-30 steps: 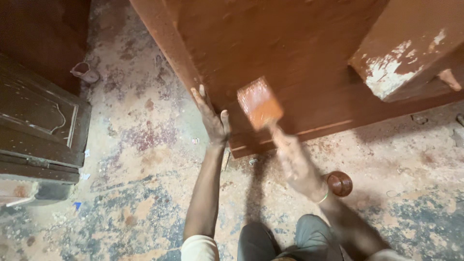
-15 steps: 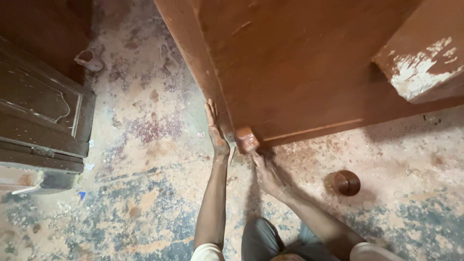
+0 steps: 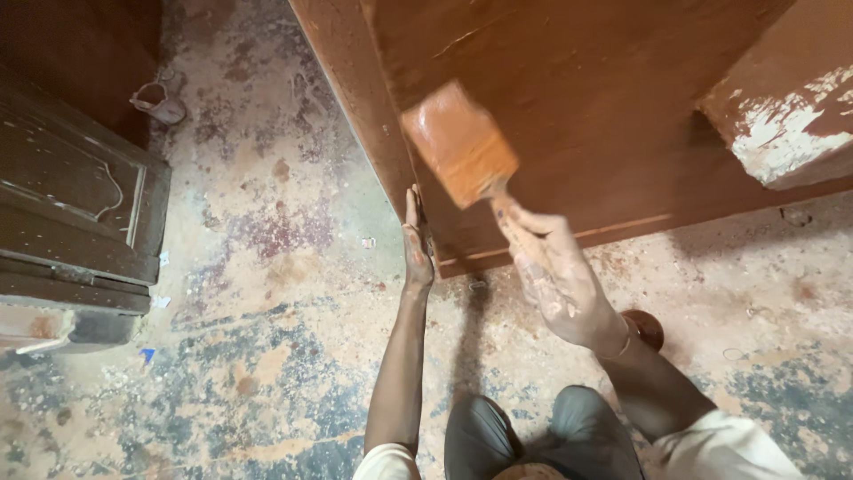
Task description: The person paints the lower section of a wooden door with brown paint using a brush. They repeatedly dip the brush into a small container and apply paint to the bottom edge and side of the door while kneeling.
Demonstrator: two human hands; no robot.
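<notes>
A large reddish-brown wooden panel (image 3: 569, 98) stands on the floor in front of me. My left hand (image 3: 416, 240) lies flat against its left edge near the bottom corner, fingers pointing up. My right hand (image 3: 546, 267), smeared with pale paint, grips the handle of a wide paintbrush (image 3: 458, 142). The brush head is coated in orange-brown stain and is raised against the panel's face, above and right of my left hand.
A dark carved wooden door (image 3: 75, 222) lies at the left. A small round brown tin (image 3: 647, 327) sits on the stained concrete floor by my right wrist. A paint-chipped wooden block (image 3: 786, 107) juts out at the upper right. A small cup (image 3: 158, 100) lies at the upper left.
The brush was low at the panel's bottom edge half a second ago; my right hand has lifted it up the panel face. My left hand stays on the panel's edge.
</notes>
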